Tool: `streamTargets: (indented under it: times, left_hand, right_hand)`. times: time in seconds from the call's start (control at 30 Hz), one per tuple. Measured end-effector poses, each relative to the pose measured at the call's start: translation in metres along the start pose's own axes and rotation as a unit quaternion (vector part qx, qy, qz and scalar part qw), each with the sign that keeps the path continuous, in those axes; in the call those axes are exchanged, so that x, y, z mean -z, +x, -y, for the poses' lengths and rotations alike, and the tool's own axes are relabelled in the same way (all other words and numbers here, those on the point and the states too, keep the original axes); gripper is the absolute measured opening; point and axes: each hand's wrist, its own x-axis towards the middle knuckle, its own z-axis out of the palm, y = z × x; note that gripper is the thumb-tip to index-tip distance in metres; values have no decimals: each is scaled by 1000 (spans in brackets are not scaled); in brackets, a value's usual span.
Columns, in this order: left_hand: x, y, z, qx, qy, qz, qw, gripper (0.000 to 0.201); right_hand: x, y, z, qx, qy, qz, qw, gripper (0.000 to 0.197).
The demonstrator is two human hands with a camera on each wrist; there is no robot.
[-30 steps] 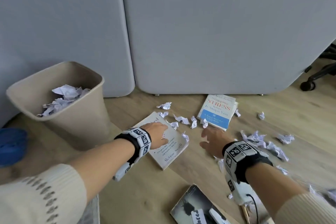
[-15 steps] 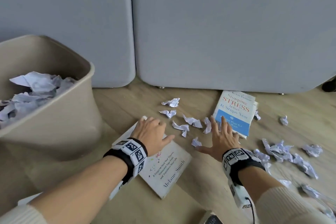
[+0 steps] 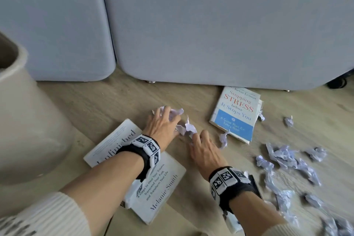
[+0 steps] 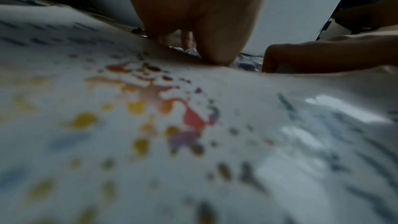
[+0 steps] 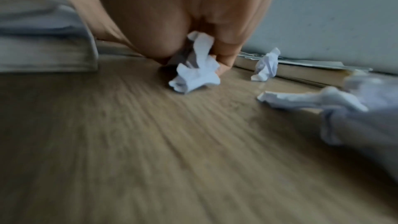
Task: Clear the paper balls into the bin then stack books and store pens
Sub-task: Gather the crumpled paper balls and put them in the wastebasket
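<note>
My left hand [image 3: 166, 120] reaches past the white book [image 3: 161, 188], its fingers curled over crumpled paper balls [image 3: 177, 111] on the floor. My right hand [image 3: 198, 137] sits just right of it and grips a paper ball [image 5: 194, 72] between thumb and fingers. The left wrist view is filled by the white book's cover [image 4: 193, 134], and the fingertips are hidden there. A blue-and-white book [image 3: 236, 115] lies further right by the sofa. The beige bin [image 3: 28, 120] stands at the far left, its inside out of view.
Several more paper balls [image 3: 283, 157] are scattered on the wooden floor to the right, and one [image 3: 223, 139] lies beside the blue-and-white book. A grey sofa base [image 3: 210, 34] closes off the back. A chair castor [image 3: 337, 82] shows at the far right.
Both hands moved forward and together, and their fingers curled round the paper balls between the two books. The view dropped closer to the floor and the bin slid leftward in the view.
</note>
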Motion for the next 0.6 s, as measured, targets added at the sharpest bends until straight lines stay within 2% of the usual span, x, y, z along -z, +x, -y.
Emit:
streamTargets:
  times: [0.1, 0.13, 0.23, 0.3, 0.4, 0.47, 0.53, 0.6]
  left_hand:
    - [3, 0, 0, -14, -12, -9, 1000, 22]
    - [2, 0, 0, -13, -17, -4, 1000, 17]
    - [0, -4, 1, -14, -46, 25, 999, 14]
    - [4, -7, 1, -9, -80, 38, 996, 16]
    - [11, -11, -3, -5, -103, 35, 994, 22]
    - [11, -13, -5, -9, -87, 41, 995, 29]
    - [7, -15, -8, -7, -55, 50, 997, 28]
    - [6, -17, -10, -4, -34, 54, 998, 24]
  right_hand:
    - [0, 5, -11, -62, 41, 90, 993, 14]
    - [4, 7, -14, -67, 69, 86, 992, 13]
    - [15, 15, -23, -110, 112, 6, 988, 8]
    - [20, 23, -26, -122, 111, -9, 986, 19]
    - [19, 33, -23, -142, 64, 8, 988, 42]
    - [8, 38, -22, -180, 26, 36, 983, 49]
    - [-4, 39, -23, -186, -21, 64, 980, 41]
    - [-10, 36, -26, -201, -7, 58, 978, 31]
